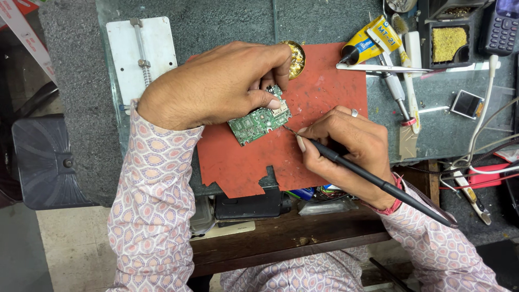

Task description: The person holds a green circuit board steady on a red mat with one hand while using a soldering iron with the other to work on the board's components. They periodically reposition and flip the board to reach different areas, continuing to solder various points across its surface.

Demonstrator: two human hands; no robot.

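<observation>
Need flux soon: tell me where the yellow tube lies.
In the head view, the yellow tube lies upper right on the glass bench top, just beyond the red mat, beside the tweezers.

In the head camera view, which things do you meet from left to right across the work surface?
White metal plate → left hand → green circuit board → right hand holding a black soldering iron → yellow tube → small screen part → keypad phone.

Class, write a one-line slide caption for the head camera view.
Left hand steadies a green circuit board on a red mat while the right hand touches a soldering iron to its edge.
</observation>
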